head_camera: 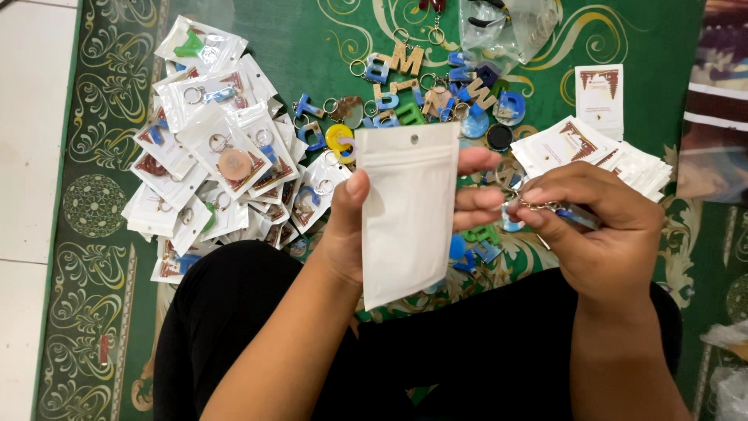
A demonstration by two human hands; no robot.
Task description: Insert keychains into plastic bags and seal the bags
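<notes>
white zip pouch is gripped upright in left hand; blue keychain is pinched in right hand just beside it, not yet inserted. many packed pouches are piled left; loose letter keychains remain unpacked on green carpet.

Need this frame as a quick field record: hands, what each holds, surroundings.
view: head camera, looking down at lap and floor
left hand: holds a white pouch upright, thumb on its front
right hand: pinches a keychain by its metal chain, beside the pouch
left of hands: pile of packed pouches, each with a keychain inside
ahead: loose letter keychains, blue, wood-coloured, green, yellow
right: stack of white cards
surface: green patterned carpet
</notes>
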